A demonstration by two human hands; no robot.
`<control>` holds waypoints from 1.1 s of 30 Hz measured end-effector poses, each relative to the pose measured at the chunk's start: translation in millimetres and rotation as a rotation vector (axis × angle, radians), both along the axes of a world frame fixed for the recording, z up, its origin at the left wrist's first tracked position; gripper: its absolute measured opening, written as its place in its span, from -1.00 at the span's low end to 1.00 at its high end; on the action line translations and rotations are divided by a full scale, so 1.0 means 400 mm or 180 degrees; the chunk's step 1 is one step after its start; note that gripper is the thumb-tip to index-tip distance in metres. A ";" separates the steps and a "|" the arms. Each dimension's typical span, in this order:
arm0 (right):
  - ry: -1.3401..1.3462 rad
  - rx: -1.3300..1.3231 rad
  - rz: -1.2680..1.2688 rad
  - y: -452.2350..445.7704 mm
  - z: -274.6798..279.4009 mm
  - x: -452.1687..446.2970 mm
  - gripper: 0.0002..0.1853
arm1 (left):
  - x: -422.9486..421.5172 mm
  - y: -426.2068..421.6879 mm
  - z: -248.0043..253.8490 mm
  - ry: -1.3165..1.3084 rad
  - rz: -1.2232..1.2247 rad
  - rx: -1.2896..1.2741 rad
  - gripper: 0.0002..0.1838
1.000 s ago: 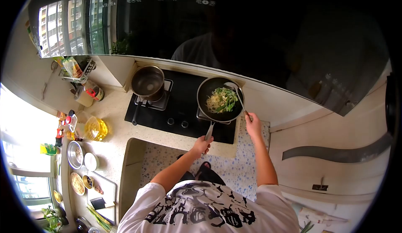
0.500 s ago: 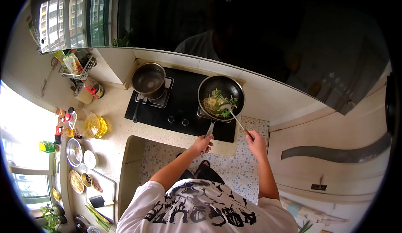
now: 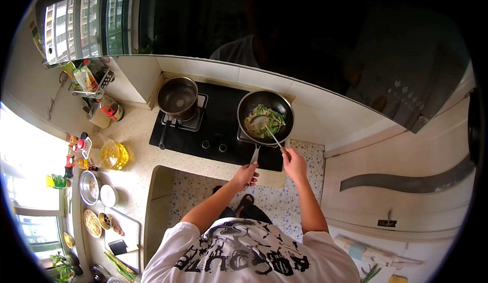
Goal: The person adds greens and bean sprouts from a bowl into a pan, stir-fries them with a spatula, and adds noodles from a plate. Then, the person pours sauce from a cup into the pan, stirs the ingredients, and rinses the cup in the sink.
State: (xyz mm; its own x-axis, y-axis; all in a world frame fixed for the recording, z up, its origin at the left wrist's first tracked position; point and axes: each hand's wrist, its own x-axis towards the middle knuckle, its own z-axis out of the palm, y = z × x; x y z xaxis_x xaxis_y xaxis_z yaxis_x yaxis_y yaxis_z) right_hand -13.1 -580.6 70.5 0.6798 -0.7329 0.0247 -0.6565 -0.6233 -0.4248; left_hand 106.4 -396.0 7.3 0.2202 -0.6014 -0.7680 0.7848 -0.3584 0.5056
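A dark wok (image 3: 281, 102) stands on the right burner with its handle pointing at me. Wrapped round that handle is my left hand (image 3: 246, 175). In my right hand (image 3: 295, 164) is the wooden grip of a long-handled metal spatula or ladle (image 3: 274, 137); I cannot tell which. Its head rests among the chopped greens and pale shreds (image 3: 272, 118) in the wok, partly covered by them.
A saucepan (image 3: 178, 94) sits on the left burner of the black hob (image 3: 218, 115), handle outward. On the left counter are a jug of yellow oil (image 3: 115, 155), a metal bowl (image 3: 90, 187), a white bowl (image 3: 109, 195) and a cutting board (image 3: 129, 227). The range hood (image 3: 315, 54) overhangs the hob.
My right hand has moved left and slightly up, bringing the utensil's head from the right side of the food toward the middle. My left hand keeps the wok handle. The view has shifted slightly.
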 end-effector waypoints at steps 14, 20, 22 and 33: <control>0.0044 0.0170 -0.0018 -0.005 0.067 -0.065 -0.73 | -0.022 0.024 -0.049 0.0170 0.0021 -0.0307 -0.45; 0.0144 0.0267 -0.0098 0.031 0.043 -0.040 -0.73 | -0.029 0.022 -0.040 0.0169 0.0041 -0.0296 -0.45; 0.0086 0.0052 -0.0061 0.017 0.005 -0.018 -0.74 | -0.030 0.018 -0.040 0.0173 0.0060 -0.0302 -0.45; -0.0034 -0.0113 -0.0446 -0.014 -0.042 0.016 -0.70 | -0.038 0.014 -0.042 0.0294 0.0155 -0.0301 -0.50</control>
State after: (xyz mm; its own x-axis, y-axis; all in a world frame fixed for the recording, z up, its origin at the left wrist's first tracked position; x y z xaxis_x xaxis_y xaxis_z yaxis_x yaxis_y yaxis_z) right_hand -6.9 -586.4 53.7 0.5706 -0.8191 0.0589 -0.7337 -0.5407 -0.4115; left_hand 91.3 -390.2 -9.4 0.1817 -0.6623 -0.7269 0.8449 -0.2730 0.4600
